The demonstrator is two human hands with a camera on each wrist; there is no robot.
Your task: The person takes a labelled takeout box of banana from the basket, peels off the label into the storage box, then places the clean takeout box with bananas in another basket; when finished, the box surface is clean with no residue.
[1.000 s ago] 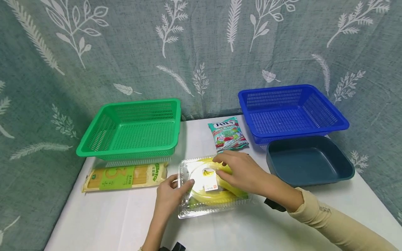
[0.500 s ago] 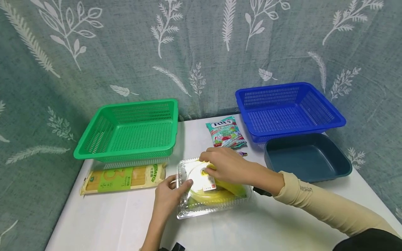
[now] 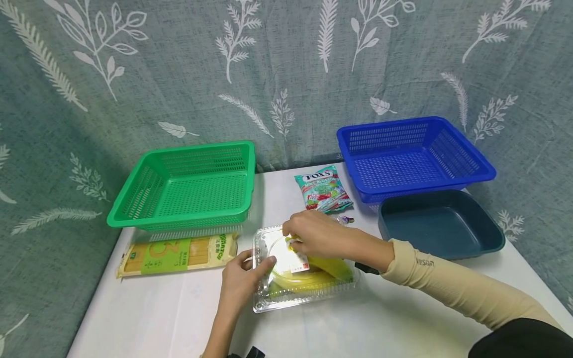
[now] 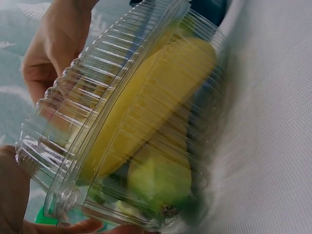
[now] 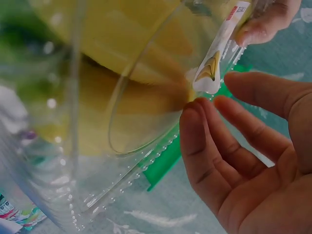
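A clear plastic clamshell box (image 3: 309,296) of bananas (image 3: 331,267) lies on the table, its lid bearing a white label (image 3: 297,262) with a banana picture. My left hand (image 3: 243,278) grips the box's left edge, thumb on top of the lid and fingers around the side. Over the lid, my right hand (image 3: 315,234) has curled fingers at the label's rounded end. In the right wrist view the thumb and fingertips of that hand (image 5: 243,141) sit close around this end of the label (image 5: 209,80), pinching at it. Through the box side, bananas (image 4: 151,97) show yellow with greenish ends.
A green basket (image 3: 179,219) stands back left, with a pack of spaghetti (image 3: 176,254) before it. A bag of Fox's candy (image 3: 323,190) lies behind the box. At the right are a blue basket (image 3: 416,186) and a dark teal tub (image 3: 440,253). A patterned curtain (image 3: 192,74) hangs behind.
My right hand has moved left across the lid onto the label's rounded end, its fingers curling in; that end now shows lifted at the thumb. The left hand has kept its grip.
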